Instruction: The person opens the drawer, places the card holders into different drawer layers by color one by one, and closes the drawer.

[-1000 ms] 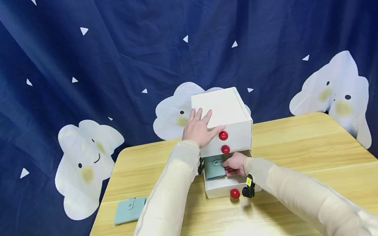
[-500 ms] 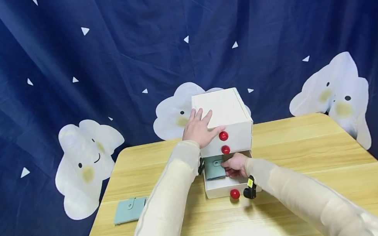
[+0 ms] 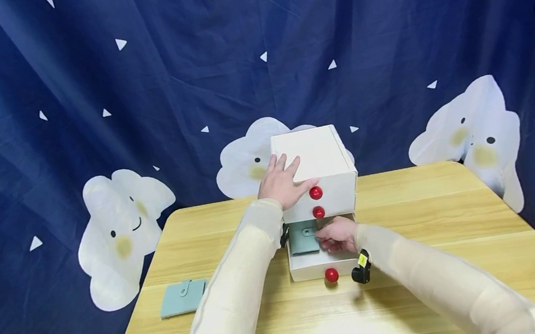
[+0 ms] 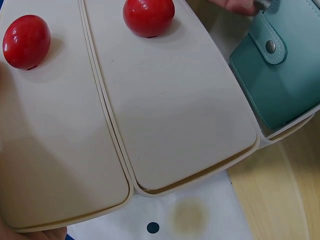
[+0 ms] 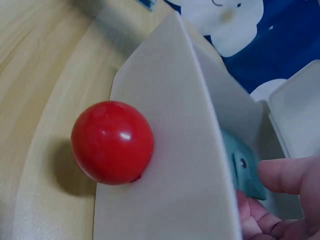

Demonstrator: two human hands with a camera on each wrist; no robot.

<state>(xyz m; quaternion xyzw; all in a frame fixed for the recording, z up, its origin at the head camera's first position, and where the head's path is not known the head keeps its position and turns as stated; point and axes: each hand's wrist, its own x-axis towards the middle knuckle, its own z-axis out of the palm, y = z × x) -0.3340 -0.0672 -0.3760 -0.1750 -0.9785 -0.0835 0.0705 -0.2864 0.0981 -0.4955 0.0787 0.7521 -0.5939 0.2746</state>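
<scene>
A small white drawer cabinet (image 3: pixel 315 153) stands on the table with its bottom drawer (image 3: pixel 309 270) pulled out. My left hand (image 3: pixel 282 185) rests on the cabinet's upper left edge, fingers spread over the top and thumb across the front. Inside the drawer, at its left side, lies a teal snap-closure wallet (image 3: pixel 303 241); its snap tab (image 4: pixel 270 46) shows in the left wrist view. My right hand (image 3: pixel 338 233) reaches into the drawer, thumb and loosely bent fingers right at the wallet's right edge. The drawer front hides part of those fingers in the right wrist view.
A second teal wallet (image 3: pixel 183 298) lies on the wooden table (image 3: pixel 441 213), left of my left sleeve. Red round knobs mark the drawers, the lowest knob (image 3: pixel 331 275) sticking out in front. A dark blue curtain (image 3: pixel 178 78) with clouds hangs behind the table.
My right hand and wrist have shifted slightly to the right. The wallet in the drawer, slightly tilted earlier, now lies flatter. My left hand stays on the cabinet.
</scene>
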